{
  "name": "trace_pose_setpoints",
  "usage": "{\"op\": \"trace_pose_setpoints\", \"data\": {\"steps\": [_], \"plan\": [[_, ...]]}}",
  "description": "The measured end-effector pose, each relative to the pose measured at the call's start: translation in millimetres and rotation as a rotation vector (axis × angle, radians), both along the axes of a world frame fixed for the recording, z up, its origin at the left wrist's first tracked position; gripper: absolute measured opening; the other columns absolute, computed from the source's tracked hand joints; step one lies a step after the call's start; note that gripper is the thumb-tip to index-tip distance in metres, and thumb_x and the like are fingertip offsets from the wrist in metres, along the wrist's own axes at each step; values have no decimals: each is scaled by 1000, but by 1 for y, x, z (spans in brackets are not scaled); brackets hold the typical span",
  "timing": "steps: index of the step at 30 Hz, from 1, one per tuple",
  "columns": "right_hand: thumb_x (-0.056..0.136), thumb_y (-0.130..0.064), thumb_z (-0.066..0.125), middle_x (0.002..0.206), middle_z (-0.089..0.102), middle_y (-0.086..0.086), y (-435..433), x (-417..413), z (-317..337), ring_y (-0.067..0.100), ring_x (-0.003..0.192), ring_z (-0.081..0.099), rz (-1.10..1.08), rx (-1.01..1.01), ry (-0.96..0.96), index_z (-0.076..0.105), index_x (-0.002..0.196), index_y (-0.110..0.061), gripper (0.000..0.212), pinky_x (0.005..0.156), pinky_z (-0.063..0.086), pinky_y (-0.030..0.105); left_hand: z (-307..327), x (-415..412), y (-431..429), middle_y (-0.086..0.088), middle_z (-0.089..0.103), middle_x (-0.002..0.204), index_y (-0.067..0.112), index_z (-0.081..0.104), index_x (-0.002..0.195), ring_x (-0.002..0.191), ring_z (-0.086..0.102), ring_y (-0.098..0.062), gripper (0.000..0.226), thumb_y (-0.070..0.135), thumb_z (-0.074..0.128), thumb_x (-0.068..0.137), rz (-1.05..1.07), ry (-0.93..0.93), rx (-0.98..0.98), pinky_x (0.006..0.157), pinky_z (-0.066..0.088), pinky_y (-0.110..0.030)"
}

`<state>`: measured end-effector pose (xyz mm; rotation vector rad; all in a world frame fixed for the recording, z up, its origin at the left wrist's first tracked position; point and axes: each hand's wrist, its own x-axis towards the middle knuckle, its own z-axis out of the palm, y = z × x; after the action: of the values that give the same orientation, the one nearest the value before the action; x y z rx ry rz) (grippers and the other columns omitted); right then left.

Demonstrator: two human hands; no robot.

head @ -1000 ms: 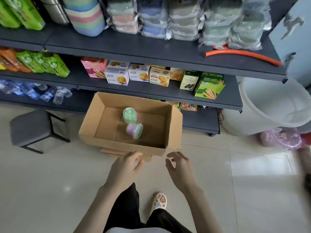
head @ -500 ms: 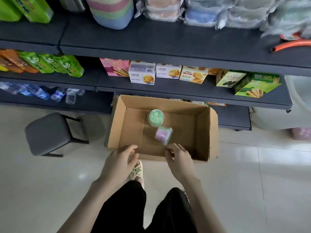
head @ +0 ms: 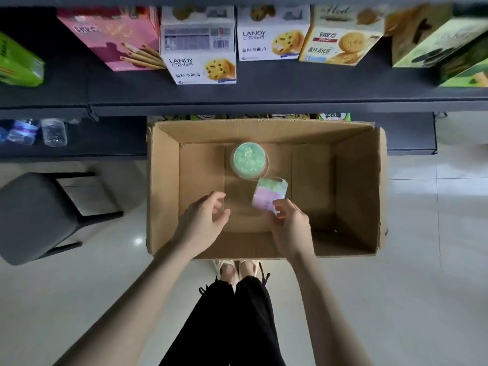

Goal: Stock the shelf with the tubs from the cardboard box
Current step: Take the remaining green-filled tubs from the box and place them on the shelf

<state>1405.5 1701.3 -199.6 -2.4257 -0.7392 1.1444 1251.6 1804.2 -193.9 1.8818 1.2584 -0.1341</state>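
Reaching into the cardboard box [head: 359, 186], the tipped pink tub [head: 268, 194] is touched by the right hand [head: 290, 228], not yet gripped; the left hand [head: 203, 223] is held loosely open near the upright green tub [head: 248, 160]. A firm grip is needed next, probably.

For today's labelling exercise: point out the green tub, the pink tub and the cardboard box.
green tub [head: 249, 160], head view, middle of its lid.
pink tub [head: 266, 195], head view, its side wall.
cardboard box [head: 361, 186], head view, inner right wall.
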Motion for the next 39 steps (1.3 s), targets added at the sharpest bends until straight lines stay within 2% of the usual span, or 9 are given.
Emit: {"op": "trace_pose_setpoints", "data": {"steps": [5,10,13,17,21,28,31,35,39], "plan": [[90,-25,60,130,51,8,15,15,-91,25,117,48,-84,-16,28,51,129,-14,42,92,44,37,-95,36,21,-6,58,120,12,46,131,100,55,-14,46,22,61,89,108,-11,-51,78,40,-19],[85,-23,66,144,35,10,14,26,-154,29,128,36,-131,-9,-25,31,143,-10,69,106,27,34,-170,74,36,-3,46,135,14,35,137,120,46,-22,60,26,64,86,219,-47,-100,87,34,-23],[77,-43,70,143,38,10,8,29,-179,29,125,45,-321,-5,188,19,147,-15,91,102,42,48,-200,92,48,-4,39,142,13,23,142,129,38,-22,89,46,71,75,262,-31,-96,98,32,-27],[73,-55,71,131,55,1,2,33,-200,20,109,61,-521,38,420,21,145,-29,92,84,56,41,-220,110,54,-11,34,141,8,18,142,133,30,-27,122,68,73,50,272,-2,-42,108,30,-44],[77,-58,65,115,65,-7,1,36,-205,15,98,66,-419,98,440,33,138,-42,71,68,52,29,-223,115,53,-10,33,144,8,13,146,133,30,-26,120,59,78,58,261,7,25,108,28,-37],[73,-44,77,98,71,0,-8,40,-192,17,90,68,-649,77,257,66,110,-19,46,76,55,28,-218,73,46,0,40,131,33,31,137,122,39,-16,98,41,86,56,182,-115,-76,94,33,-27],[64,-43,84,125,51,4,-2,41,-192,24,109,57,-647,43,127,58,114,-20,61,87,54,39,-216,58,38,8,38,133,38,37,133,121,39,-9,90,48,82,56,157,-175,-206,97,36,-28],[58,-44,87,146,22,10,11,40,-190,33,134,30,-709,-93,157,23,145,-17,111,103,41,51,-210,68,34,-1,49,128,26,48,117,109,50,-18,70,77,51,69,636,-31,-471,90,47,-39],[56,-50,85,141,35,11,13,35,-193,29,125,44,-876,-153,394,6,147,-15,126,103,42,48,-205,82,44,-14,47,128,21,39,131,112,53,-36,81,78,45,74,935,86,-869,86,51,-47]]}}
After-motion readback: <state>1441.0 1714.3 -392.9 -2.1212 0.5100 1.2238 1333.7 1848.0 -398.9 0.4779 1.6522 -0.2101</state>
